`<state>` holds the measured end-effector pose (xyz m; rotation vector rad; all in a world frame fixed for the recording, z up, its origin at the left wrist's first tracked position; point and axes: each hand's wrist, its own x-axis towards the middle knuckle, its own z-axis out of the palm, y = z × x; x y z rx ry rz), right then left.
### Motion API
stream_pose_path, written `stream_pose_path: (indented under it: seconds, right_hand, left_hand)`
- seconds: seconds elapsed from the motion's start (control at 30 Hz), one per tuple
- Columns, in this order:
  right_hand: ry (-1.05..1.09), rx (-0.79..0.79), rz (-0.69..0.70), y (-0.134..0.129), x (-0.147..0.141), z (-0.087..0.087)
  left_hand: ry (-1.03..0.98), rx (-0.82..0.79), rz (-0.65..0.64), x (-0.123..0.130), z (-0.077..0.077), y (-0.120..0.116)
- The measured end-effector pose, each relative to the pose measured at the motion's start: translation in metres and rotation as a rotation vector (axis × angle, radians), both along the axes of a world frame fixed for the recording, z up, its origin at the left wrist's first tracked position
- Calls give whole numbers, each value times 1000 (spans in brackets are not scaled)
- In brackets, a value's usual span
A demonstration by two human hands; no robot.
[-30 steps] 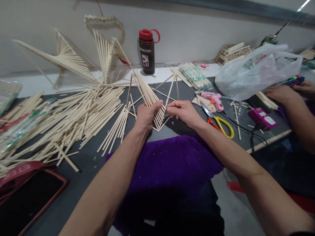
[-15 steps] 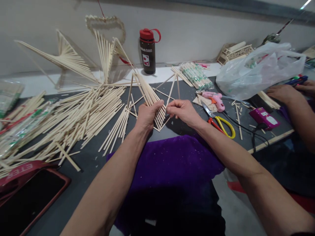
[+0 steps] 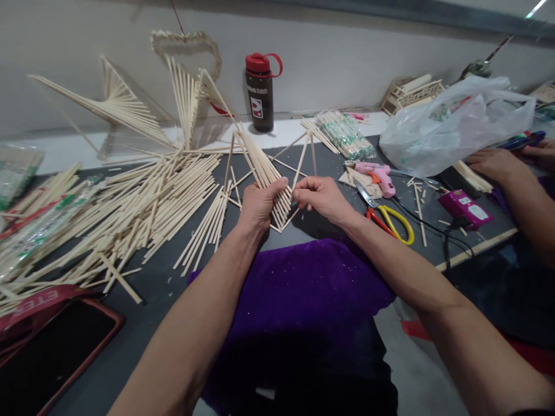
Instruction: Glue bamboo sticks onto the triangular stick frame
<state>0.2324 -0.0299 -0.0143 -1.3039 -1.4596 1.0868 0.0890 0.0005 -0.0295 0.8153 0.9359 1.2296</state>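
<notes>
A fan-like row of wooden sticks (image 3: 261, 163), part of a stick frame, slants down toward me in the middle of the table. My left hand (image 3: 259, 207) is closed round its near end, thumb lying on top. At the right edge of that row, my right hand (image 3: 318, 195) is closed in a pinch, fingertips against the end of a stick. Whatever lies between those fingertips is too small to make out. Thin struts of the frame (image 3: 300, 160) stand behind and to the right. Left of my left hand, a small fan of loose sticks (image 3: 203, 234) rests on the table.
A big pile of sticks (image 3: 143, 202) covers the left, with a phone (image 3: 60, 352) in front. Scissors (image 3: 385, 216), a pink glue gun (image 3: 376, 173), a purple box (image 3: 466, 209) and a plastic bag (image 3: 455, 124) lie right. A bottle (image 3: 260, 95) stands behind. Another person's hand (image 3: 494, 164) is far right.
Both hands keep almost the same place and grip on the stick frame. The view has shifted very slightly.
</notes>
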Motion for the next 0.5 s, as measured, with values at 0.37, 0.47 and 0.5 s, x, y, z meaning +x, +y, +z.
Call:
stream_pose_path:
  seconds: [0.37, 0.47, 0.5]
  right_hand:
    - [-7, -6, -8, 0, -1, -1]
    - [7, -3, -2, 0, 0, -3]
    - [15, -9, -1, 1, 0, -3]
  left_hand:
    - [-20, -4, -9, 0, 1, 0]
    - [-29, -8, -4, 0, 1, 0]
    - [-30, -11, -3, 0, 1, 0]
